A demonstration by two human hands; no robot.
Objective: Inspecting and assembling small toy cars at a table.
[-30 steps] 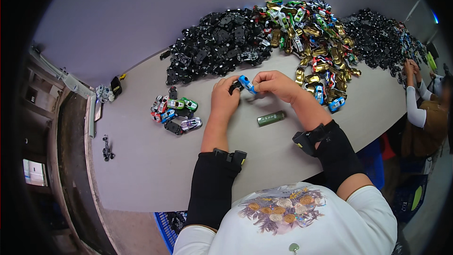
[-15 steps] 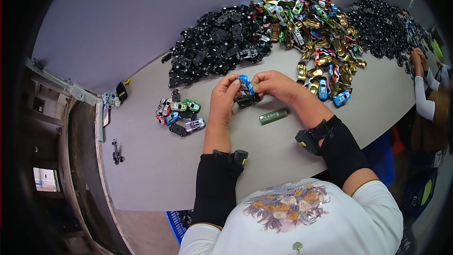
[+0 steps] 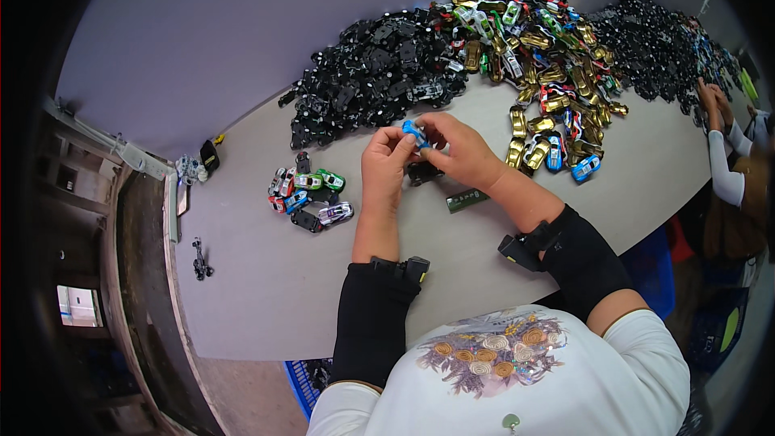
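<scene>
Between both hands, above the table, is a small blue toy car body (image 3: 415,134). My left hand (image 3: 384,163) grips one side of it with thumb and fingers. From the other side my right hand (image 3: 467,153) is closed on it, fingers bent over its top. A black toy car chassis (image 3: 423,173) shows just below the hands, partly hidden by them; whether a finger touches it I cannot tell. Close under my right wrist lies a dark green cylinder (image 3: 465,200).
Left of my hands sits a cluster of toy cars (image 3: 307,181). Behind are heaps of black chassis (image 3: 363,73) and colourful car bodies (image 3: 525,40). One loose black part (image 3: 201,260) lies near the table's left edge. Another person's hands (image 3: 712,105) are at the far right.
My right hand has turned and come further over the blue car body, its fingers now bent across it. The body is tilted differently. The cylinder is partly covered by my right forearm.
</scene>
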